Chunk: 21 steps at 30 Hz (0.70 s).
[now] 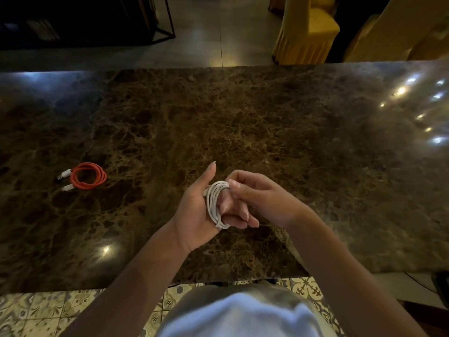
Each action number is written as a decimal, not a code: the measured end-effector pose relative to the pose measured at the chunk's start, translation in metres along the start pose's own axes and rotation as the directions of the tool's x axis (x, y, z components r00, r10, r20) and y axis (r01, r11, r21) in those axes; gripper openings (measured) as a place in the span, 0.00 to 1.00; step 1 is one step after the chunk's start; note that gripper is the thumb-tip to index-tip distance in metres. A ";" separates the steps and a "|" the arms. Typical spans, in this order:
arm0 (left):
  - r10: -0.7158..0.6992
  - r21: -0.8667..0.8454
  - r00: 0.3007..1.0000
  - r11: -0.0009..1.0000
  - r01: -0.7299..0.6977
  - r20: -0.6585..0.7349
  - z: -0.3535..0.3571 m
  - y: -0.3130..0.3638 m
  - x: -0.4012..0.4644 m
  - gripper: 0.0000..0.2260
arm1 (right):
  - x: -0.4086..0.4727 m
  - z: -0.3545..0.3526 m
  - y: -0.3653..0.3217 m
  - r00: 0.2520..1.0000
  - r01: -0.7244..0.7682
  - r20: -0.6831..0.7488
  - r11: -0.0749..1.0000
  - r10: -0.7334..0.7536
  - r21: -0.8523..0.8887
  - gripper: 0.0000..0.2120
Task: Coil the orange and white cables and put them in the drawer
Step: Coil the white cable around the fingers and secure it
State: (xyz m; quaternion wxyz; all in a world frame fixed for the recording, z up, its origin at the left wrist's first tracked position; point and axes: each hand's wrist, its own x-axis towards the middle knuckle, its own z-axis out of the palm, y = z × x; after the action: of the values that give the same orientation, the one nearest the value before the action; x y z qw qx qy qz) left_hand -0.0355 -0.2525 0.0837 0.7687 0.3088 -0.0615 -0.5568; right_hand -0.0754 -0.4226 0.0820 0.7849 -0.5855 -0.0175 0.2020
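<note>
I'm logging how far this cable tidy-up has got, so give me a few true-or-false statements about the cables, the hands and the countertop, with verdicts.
1. The orange cable lies coiled on the marble countertop. True.
2. The white cable lies loose on the countertop. False: it is wound around the fingers of the left hand.
3. The right hand touches the white coil at its top. True.
4. The orange cable is to the right of the hands. False: it is to their left.
5. An open drawer is in view. False: none shows.
</note>
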 end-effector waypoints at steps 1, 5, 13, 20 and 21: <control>-0.020 0.027 0.999 0.999 0.021 -0.043 -0.002 -0.001 0.001 0.39 | 0.000 0.001 0.002 1.000 0.005 -0.010 1.000 -0.005 -0.005 0.11; -0.029 0.085 0.986 0.995 0.044 -0.167 -0.005 0.001 0.004 0.38 | 0.003 0.006 0.007 0.996 0.046 -0.077 0.999 -0.046 -0.001 0.07; 0.071 0.134 0.946 0.991 -0.030 -0.317 0.000 -0.001 0.016 0.32 | 0.008 0.001 0.009 0.973 0.013 -0.231 0.998 -0.028 -0.068 0.15; 0.106 0.229 0.945 0.973 -0.034 -0.310 -0.007 -0.004 0.012 0.28 | 0.010 0.006 0.009 0.957 -0.044 -0.291 0.996 0.020 -0.076 0.09; 0.126 0.256 0.943 0.966 -0.045 -0.309 -0.006 -0.005 0.013 0.28 | 0.009 0.005 0.008 0.952 -0.040 -0.306 0.997 0.016 -0.072 0.09</control>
State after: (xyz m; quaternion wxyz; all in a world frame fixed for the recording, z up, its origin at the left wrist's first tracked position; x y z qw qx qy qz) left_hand -0.0317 -0.2620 0.0729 0.7479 0.4851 -0.0166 -0.4529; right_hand -0.0708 -0.4129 0.0747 0.7520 -0.6398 0.1046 0.1195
